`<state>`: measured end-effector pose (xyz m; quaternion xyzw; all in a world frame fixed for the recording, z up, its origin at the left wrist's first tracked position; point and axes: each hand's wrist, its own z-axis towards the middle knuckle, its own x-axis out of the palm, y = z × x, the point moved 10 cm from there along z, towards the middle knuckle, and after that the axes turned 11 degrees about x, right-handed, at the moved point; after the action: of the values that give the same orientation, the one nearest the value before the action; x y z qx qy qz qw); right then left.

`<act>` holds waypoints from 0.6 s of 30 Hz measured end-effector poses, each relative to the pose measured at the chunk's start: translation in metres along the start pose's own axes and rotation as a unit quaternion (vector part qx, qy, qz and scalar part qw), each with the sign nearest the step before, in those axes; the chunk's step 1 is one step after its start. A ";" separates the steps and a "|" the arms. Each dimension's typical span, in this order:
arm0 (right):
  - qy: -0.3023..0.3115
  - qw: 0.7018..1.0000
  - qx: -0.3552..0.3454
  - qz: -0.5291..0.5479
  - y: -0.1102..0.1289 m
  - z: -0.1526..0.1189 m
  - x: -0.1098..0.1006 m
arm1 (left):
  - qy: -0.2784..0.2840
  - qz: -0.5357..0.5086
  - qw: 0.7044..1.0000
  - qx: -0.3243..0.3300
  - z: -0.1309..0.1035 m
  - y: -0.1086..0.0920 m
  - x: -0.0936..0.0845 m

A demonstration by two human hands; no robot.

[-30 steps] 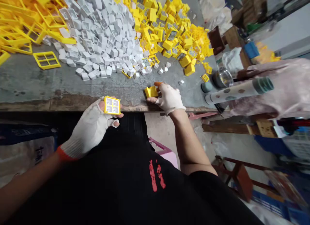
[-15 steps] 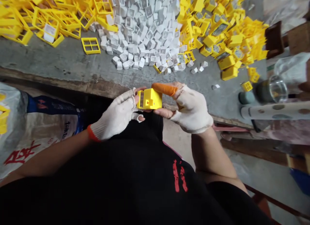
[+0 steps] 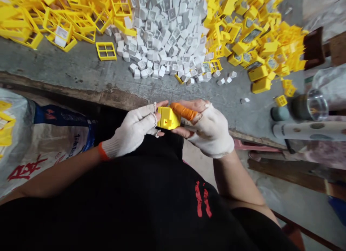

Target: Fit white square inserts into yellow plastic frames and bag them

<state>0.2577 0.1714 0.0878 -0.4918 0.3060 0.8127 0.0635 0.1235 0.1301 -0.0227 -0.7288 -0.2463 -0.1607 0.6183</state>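
Both gloved hands, left hand (image 3: 132,130) and right hand (image 3: 209,126), pinch a small yellow box (image 3: 168,118) just off the desk (image 3: 81,69) edge; their fingers hide its sides and underside.

In my view, a smooth, glossy yellow plastic box (image 3: 168,118) sits between matt white knitted cloth gloves; behind it, a rough, stained grey concrete bench (image 3: 81,69) bears small white plastic cubes (image 3: 167,35), beside a clear glass jar (image 3: 315,105)
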 end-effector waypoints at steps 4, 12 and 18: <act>-0.038 0.995 0.086 -0.038 -0.006 -0.004 0.019 | 0.002 0.183 0.979 0.086 0.003 -0.026 -0.007; -0.060 0.890 0.249 0.377 -0.048 -0.002 0.043 | -0.015 0.300 0.934 0.193 -0.014 -0.068 0.006; -0.075 0.828 0.315 0.458 -0.054 -0.007 0.061 | -0.005 0.307 0.937 0.169 -0.008 -0.065 -0.001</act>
<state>0.2535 0.1987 0.0110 -0.1861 0.7300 0.6421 -0.1419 0.0869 0.1293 0.0317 -0.6545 -0.0373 0.0850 0.7503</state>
